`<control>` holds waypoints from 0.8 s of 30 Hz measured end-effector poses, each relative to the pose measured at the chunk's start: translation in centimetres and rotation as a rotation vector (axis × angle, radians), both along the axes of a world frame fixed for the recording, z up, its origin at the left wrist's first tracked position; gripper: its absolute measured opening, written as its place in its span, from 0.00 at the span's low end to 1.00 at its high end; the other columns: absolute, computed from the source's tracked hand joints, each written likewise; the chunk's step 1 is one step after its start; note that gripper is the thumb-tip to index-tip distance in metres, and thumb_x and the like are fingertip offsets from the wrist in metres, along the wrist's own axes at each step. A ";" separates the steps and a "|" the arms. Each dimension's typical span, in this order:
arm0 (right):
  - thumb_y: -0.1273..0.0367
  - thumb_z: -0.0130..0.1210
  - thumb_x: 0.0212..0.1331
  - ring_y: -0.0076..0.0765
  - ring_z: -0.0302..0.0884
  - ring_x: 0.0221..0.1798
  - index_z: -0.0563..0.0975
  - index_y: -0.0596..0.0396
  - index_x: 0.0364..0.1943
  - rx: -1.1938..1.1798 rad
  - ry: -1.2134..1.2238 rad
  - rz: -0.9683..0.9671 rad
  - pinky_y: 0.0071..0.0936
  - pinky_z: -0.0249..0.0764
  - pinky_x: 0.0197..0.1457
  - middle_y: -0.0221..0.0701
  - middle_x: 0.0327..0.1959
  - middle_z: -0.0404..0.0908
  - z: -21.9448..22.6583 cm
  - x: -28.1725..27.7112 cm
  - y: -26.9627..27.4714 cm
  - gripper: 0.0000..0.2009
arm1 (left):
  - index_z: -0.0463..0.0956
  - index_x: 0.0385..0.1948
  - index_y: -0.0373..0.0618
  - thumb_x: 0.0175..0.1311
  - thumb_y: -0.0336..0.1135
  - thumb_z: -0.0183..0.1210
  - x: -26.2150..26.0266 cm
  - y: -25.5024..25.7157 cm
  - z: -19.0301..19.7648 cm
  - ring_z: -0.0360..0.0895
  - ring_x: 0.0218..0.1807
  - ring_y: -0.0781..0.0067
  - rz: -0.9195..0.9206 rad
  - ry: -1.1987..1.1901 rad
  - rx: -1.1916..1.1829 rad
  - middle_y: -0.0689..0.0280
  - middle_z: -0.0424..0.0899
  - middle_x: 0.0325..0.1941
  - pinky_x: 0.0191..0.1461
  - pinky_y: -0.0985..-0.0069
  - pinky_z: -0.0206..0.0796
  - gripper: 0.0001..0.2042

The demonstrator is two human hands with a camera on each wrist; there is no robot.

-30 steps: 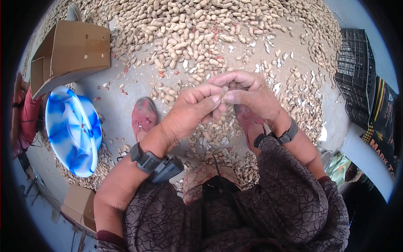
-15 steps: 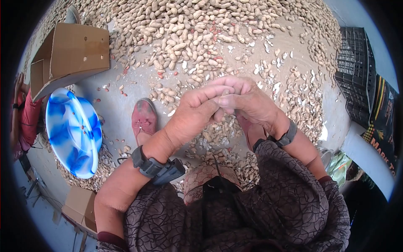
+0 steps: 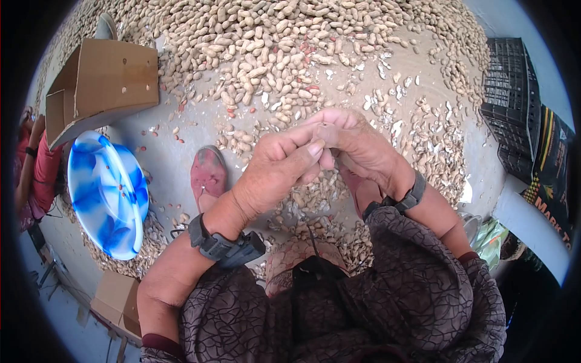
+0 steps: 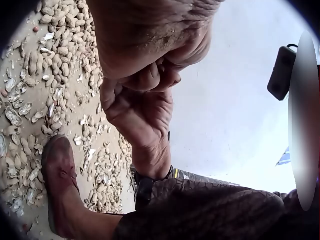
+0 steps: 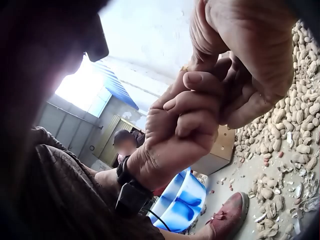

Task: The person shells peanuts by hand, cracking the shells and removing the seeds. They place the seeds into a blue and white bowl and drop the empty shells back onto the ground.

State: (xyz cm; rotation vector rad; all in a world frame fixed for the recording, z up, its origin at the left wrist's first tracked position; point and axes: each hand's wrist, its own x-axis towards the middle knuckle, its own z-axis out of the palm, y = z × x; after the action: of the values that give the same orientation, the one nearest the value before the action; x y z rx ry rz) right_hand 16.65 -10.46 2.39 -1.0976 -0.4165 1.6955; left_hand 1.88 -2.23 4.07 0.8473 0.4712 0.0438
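Both hands meet in front of me, above the floor between the two red shoes. My left hand (image 3: 272, 160) has its fingers curled and its thumb pressed toward the fingertips of my right hand (image 3: 363, 139). Between them they pinch a peanut, mostly hidden by the thumbs and fingers; a small tan edge of the peanut (image 5: 185, 68) shows in the right wrist view. Seen from the left wrist, the right hand (image 4: 142, 112) reaches up against the curled left fingers (image 4: 145, 77). Beyond the hands lies a big heap of unshelled peanuts (image 3: 260, 54).
A blue-and-white basin (image 3: 106, 199) with a few red kernels stands at left, below a cardboard box (image 3: 115, 72). Broken shells (image 3: 433, 148) litter the floor at right. A black crate (image 3: 513, 91) is at the right edge. Another person (image 3: 42, 172) sits at far left.
The thumbs have shifted over the peanut, which showed between them a second ago and is now mostly covered. The hands stay together in nearly the same place.
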 end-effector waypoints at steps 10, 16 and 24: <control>0.63 0.54 0.54 0.16 0.69 0.25 0.76 0.58 0.35 -0.077 -0.158 -0.048 0.15 0.66 0.35 0.24 0.25 0.75 1.0 0.5 0.0 0.12 | 0.65 0.48 0.39 0.65 0.32 0.41 0.5 -0.5 0.7 0.60 0.23 0.90 0.164 0.138 0.115 0.72 0.71 0.25 0.24 0.92 0.53 0.13; 0.66 0.54 0.52 0.14 0.68 0.23 0.76 0.57 0.32 -0.112 -0.155 0.001 0.12 0.66 0.26 0.24 0.23 0.75 0.7 0.3 0.2 0.09 | 0.65 0.46 0.41 0.64 0.30 0.43 0.0 -0.8 -1.0 0.63 0.25 0.88 0.210 0.205 0.413 0.73 0.70 0.25 0.28 0.90 0.57 0.11; 0.73 0.49 0.51 0.16 0.69 0.16 0.74 0.58 0.25 -0.219 -0.032 -0.033 0.09 0.63 0.17 0.27 0.19 0.75 0.5 0.1 0.2 0.03 | 0.64 0.41 0.38 0.62 0.27 0.42 0.3 -1.3 -0.8 0.65 0.25 0.87 0.102 0.235 0.751 0.70 0.72 0.24 0.27 0.88 0.58 0.08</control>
State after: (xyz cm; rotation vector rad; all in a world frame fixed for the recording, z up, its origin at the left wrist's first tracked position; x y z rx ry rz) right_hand 16.71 -10.24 2.85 -1.2850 -0.2344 1.7252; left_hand 2.18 -3.49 3.26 1.5741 0.7356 0.2273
